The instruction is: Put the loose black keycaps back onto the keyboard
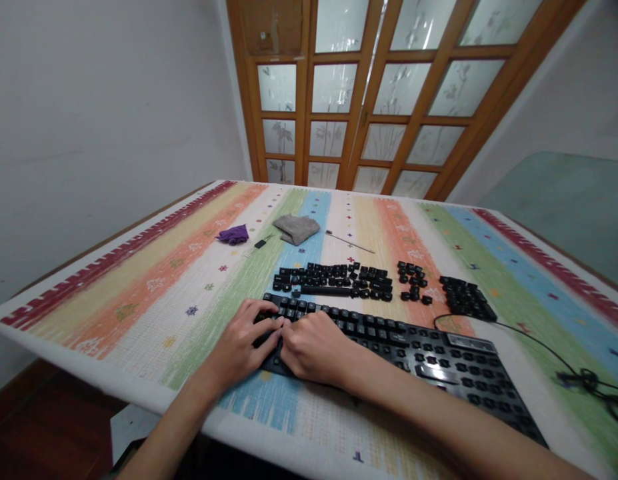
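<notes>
A black keyboard (419,350) lies on a table covered with a striped, many-coloured cloth (153,280). My left hand (241,343) and my right hand (313,347) both rest on its left end, fingertips meeting over the keys there. Whether a fingertip pinches a keycap is hidden. Behind the keyboard, loose black keycaps (339,280) lie in rows, with a small cluster (413,280) and a number-pad group (466,298) to the right.
A grey cloth (297,228), a purple cloth (233,234), a small black tool (260,244) and a thin rod (349,241) lie farther back. The keyboard's cable (583,380) coils at the right. Wooden glass doors (369,100) stand behind the table.
</notes>
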Motion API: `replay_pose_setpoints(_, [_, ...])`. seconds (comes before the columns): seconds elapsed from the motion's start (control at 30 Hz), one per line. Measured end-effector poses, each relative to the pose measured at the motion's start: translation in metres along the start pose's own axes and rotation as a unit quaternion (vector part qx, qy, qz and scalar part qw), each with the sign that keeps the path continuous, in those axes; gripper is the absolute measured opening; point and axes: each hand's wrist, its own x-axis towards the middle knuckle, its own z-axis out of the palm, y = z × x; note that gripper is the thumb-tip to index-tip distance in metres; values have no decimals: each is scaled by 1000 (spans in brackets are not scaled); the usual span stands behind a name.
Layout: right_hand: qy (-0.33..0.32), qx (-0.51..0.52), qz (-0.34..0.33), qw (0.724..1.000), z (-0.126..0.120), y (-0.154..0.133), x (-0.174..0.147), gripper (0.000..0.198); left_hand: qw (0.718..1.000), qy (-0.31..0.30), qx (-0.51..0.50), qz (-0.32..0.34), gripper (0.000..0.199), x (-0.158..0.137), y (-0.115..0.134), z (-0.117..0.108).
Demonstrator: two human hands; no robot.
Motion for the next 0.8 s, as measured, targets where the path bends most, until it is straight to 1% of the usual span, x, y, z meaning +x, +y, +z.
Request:
replay_pose_setpoints(0.2, [-9, 25, 23, 999, -6, 6, 4, 23, 1000, 8, 3, 4, 14, 0, 1, -1])
replay_pose_setpoints(0.33, [-15, 16, 29, 999, -4, 4, 5, 24, 1000, 6, 3, 13, 15, -1, 1, 0])
replay_pose_setpoints(0.47, [-12, -2, 14, 1000, 4, -6, 7, 24, 1000, 1, 4, 20, 15, -3, 1, 1])
replay_pose_setpoints(0.57, [-5, -8, 0, 1000, 4, -9, 7, 26, 1000, 3, 11, 21, 18, -3, 1, 1])
replay_pose_setpoints(0.63, [-11, 8, 5, 1000, -2, -3, 7, 25, 1000, 5, 13, 22, 17, -3, 1, 0])
replay_pose_setpoints(0.7, [-7, 50, 19, 999, -12, 11, 10, 23, 1000, 10, 13, 25, 17, -3, 1, 0])
replay_pose_setpoints(0.73, [8, 80, 30, 996, -17, 20, 12, 22, 1000, 12, 13, 26, 18, -3, 1, 0])
replay_pose_setpoints(0.77, [35, 110, 55, 992, -22, 30, 14, 21, 999, 14, 13, 27, 19, -3, 1, -1])
replay_pose_setpoints(0.8, [76, 132, 105, 983, -25, 41, 17, 22, 999, 18, 13, 27, 19, -3, 2, -1])
